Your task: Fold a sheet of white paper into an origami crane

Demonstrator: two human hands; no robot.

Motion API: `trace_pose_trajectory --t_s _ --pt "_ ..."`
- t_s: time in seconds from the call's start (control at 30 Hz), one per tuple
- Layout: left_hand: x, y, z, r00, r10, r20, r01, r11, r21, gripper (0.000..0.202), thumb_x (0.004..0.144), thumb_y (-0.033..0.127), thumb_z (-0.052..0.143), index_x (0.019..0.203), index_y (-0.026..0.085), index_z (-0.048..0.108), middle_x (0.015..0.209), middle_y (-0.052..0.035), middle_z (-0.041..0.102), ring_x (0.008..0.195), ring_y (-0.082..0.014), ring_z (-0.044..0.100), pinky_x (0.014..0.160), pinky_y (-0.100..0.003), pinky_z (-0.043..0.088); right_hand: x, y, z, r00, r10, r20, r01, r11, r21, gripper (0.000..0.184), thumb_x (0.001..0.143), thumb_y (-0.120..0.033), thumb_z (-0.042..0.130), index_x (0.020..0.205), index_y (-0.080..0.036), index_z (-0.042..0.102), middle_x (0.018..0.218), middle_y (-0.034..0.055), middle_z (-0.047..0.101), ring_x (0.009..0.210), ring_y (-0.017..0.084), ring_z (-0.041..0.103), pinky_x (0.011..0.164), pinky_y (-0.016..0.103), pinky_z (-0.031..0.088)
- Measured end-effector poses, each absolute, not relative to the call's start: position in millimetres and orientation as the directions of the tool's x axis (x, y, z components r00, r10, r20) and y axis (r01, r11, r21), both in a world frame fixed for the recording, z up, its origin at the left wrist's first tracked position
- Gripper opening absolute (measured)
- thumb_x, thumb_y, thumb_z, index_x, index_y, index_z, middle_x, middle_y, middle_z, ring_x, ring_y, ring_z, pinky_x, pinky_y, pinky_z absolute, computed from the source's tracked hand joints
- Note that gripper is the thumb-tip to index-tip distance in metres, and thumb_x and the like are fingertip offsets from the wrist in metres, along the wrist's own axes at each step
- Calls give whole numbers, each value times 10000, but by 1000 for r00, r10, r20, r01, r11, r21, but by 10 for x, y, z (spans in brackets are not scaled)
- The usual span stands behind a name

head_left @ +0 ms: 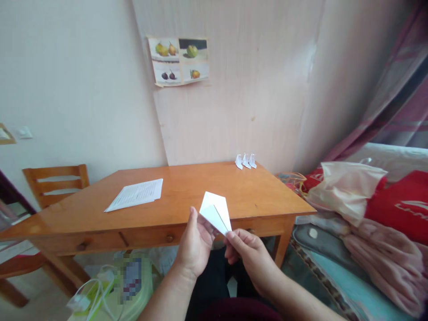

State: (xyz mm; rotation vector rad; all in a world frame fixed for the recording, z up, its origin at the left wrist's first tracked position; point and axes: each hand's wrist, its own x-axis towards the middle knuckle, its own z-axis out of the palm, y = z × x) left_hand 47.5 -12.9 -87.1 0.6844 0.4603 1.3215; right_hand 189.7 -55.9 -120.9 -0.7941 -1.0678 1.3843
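A piece of white folded paper point(214, 203), kite-shaped with a folded flap and a dark slit down it, is held up in front of the table's near edge. My right hand point(245, 245) pinches its narrow lower tip between thumb and fingers. At the paper's lower left side is my left hand point(196, 245), palm turned inward. The left thumb stands up apart from the paper, while the fingers reach behind its lower edge, partly hidden. Whether those fingers press on the paper cannot be seen.
On the wooden table point(194, 178) lie printed sheets point(137, 195) at left; several small white folded-paper figures point(245, 161) stand at the back right. A wooden chair point(60, 180) is at far left. Bags point(347, 187) and a pink cloth point(384, 263) lie at right.
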Motion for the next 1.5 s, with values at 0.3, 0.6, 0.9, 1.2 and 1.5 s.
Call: trace_pose_trajectory --t_s 0.3,0.6,0.9,1.2,1.5 --pt "543 -192 -829 90 993 73 -597 -5 802 367 764 304 834 1070 137 721 973 -69 722 791 -141 628 707 -248 488 1851 -541 -1256 -61 988 143 -157 132 -979 522 821 -706 625 763 -187 636 595 1 609 519 120 530 521 249 426" --pt "562 -204 -831 48 997 57 -578 -19 816 319 778 297 814 1038 137 724 958 -68 726 783 -144 637 689 -252 497 1845 -549 -1319 -98 987 128 -112 117 -987 542 819 -731 600 779 -193 657 601 8 624 521 124 541 511 242 424" --pt "499 -190 -847 102 993 65 -478 -8 878 341 753 369 824 979 128 743 831 -64 723 693 -159 625 654 -262 487 1934 -540 -1256 -111 989 102 -87 92 -992 532 828 -702 623 788 -173 664 689 37 663 608 144 586 598 268 462" --pt "450 -360 -689 318 920 229 -197 -172 965 222 852 342 723 975 177 808 912 -74 765 894 -253 674 908 -345 482 2296 -375 -1012 -66 950 305 -9 306 -952 437 834 -504 733 1144 -202 675 1063 87 705 935 227 634 826 353 496" --pt "432 -283 -781 365 856 367 49 -411 910 131 862 291 700 817 210 793 786 -60 734 753 -222 631 736 -289 480 2343 -355 -1006 -137 845 517 384 527 -759 122 897 -318 655 843 -227 715 837 28 638 807 182 594 716 295 451"
